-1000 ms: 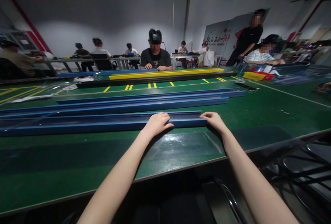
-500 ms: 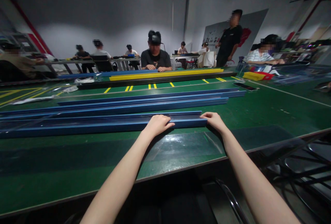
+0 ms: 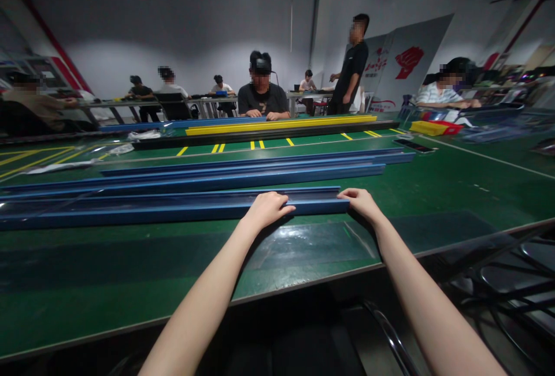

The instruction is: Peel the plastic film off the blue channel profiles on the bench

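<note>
A long blue channel strip (image 3: 173, 212) lies across the green table nearest me, its right end between my arms. My left hand (image 3: 267, 208) grips its near wall, thumb outside and fingers over the edge into the channel. At the strip's right end, my right hand (image 3: 361, 202) has its fingers pinched at the corner; the fingertips are partly hidden. Clear plastic film (image 3: 303, 243) lies flat between the strip and the table's front edge. Just behind are more blue strips (image 3: 243, 176), parallel to the first.
Farther back on the green table (image 3: 459, 185) are a yellow strip (image 3: 281, 125), a black strip (image 3: 269, 134), a phone (image 3: 411, 145) and a yellow tray (image 3: 427, 128). A person (image 3: 263, 98) sits opposite. A chair stands at lower right.
The standing person in the background has moved left. My hands keep the same hold on the blue strip, and the view has shifted slightly.
</note>
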Demonstrator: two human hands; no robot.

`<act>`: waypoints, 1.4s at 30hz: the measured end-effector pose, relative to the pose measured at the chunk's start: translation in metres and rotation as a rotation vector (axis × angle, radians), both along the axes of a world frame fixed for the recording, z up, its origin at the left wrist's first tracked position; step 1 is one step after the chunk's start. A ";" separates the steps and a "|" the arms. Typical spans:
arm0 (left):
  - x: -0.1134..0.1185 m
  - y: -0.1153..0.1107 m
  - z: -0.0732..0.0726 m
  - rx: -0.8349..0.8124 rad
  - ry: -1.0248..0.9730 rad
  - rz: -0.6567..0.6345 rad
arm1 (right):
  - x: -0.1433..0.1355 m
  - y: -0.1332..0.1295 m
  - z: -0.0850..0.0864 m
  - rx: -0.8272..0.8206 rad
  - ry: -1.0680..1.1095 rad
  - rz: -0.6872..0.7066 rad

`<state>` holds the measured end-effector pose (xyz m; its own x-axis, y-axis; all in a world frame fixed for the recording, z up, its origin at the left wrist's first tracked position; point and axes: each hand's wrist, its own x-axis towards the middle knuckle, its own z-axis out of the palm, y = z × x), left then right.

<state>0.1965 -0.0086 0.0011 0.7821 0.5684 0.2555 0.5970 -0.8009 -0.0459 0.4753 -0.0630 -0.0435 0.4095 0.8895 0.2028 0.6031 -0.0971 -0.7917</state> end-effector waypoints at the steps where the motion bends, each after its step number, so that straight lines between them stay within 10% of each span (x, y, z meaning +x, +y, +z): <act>1: 0.000 0.001 -0.001 -0.006 -0.013 -0.013 | 0.000 0.000 0.000 -0.007 0.015 0.003; 17: 0.001 0.008 -0.006 -0.191 -0.310 -0.039 | -0.003 -0.002 0.004 -0.042 0.044 0.003; 42: -0.004 -0.002 0.011 -0.127 -0.086 0.023 | -0.020 -0.005 0.026 0.154 -0.201 -0.114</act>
